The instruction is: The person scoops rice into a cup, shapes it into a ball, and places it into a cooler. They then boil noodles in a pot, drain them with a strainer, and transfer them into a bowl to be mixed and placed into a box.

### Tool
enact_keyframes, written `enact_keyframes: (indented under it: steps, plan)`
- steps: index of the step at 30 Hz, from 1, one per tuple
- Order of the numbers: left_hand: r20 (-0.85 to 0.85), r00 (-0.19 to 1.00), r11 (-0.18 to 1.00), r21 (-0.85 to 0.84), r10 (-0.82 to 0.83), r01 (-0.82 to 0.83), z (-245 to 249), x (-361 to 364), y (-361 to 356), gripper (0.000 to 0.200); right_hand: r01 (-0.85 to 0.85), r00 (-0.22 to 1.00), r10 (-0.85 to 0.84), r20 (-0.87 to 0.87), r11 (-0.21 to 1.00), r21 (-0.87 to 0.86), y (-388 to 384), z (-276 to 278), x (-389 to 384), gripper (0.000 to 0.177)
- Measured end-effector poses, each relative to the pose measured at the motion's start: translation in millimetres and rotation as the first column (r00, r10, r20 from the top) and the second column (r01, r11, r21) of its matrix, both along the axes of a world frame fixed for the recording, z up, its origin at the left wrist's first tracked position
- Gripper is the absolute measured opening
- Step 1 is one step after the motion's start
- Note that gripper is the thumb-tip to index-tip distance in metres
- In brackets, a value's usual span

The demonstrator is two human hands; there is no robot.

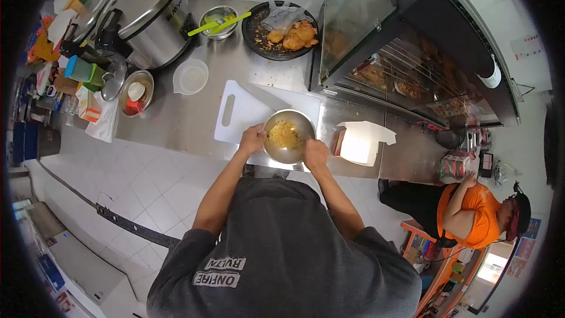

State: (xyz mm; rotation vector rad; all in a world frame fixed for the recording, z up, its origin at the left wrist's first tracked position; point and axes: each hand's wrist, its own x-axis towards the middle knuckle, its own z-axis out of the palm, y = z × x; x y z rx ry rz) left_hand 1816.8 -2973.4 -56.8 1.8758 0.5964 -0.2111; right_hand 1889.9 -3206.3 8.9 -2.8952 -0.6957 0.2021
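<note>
The round steel bowl (301,122) stands mouth-up on a white cutting board (235,115), which lies lengthwise along the bench (176,121) near its front edge. The left hand (253,139) and right hand (316,154) clasp the bowl's opposite rims.

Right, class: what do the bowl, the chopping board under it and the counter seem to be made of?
Bowl: likely stainless steel, polished; its wall mirrors the light. Chopping board: probably plastic, matt white, thin, with a moulded handle slot. Counter: seemingly stainless steel with a brushed finish; dull grey sheen with soft reflections.
</note>
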Motion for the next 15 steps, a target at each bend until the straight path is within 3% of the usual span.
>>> enact_keyframes:
  steps: [2, 5, 7, 8, 10, 12, 14, 15]
  plan:
    - [-0.015, 0.999, 1.0, -0.012, 0.028, -0.029, -3, -4, 1, 0.03, -0.045, 0.998, 0.047, -0.034, 0.998, 0.033, 8, 6, 0, 0.018]
    - [-0.024, 0.999, 0.996, -0.08, 0.042, -0.044, 2, 1, 4, 0.029, 0.03, 1.0, -0.03, -0.006, 0.999, 0.017, 13, 5, 22, 0.019]
    - [-0.021, 1.0, 0.992, -0.123, 0.019, -0.021, 12, 3, 3, 0.029, -0.213, 0.977, 0.21, -0.043, 0.974, -0.076, 19, -6, 26, 0.019]
    - [-0.035, 0.998, 0.988, -0.144, 0.049, -0.054, 18, 6, 4, 0.03, -0.284, 0.958, 0.284, -0.039, 0.959, -0.003, 11, -7, 23, 0.017]
    - [-0.057, 0.995, 0.981, -0.168, 0.084, -0.093, 21, 5, 7, 0.032, -0.317, 0.945, 0.32, -0.067, 0.947, 0.043, -5, 30, 10, 0.017]
    - [-0.069, 0.993, 0.993, -0.064, 0.095, -0.1, 14, 6, 6, 0.035, -0.346, 0.931, 0.352, -0.099, 0.935, 0.08, -15, 32, 1, 0.017]
    - [-0.003, 0.996, 0.994, -0.069, 0.09, -0.09, -6, 0, 0, 0.036, -0.423, 0.906, 0.419, -0.061, 0.895, -0.141, -23, 16, -9, 0.017]
    - [0.068, 0.993, 0.993, -0.066, 0.098, -0.093, -7, -1, -4, 0.037, -0.417, 0.909, 0.412, -0.059, 0.897, -0.149, -24, 13, -12, 0.017]
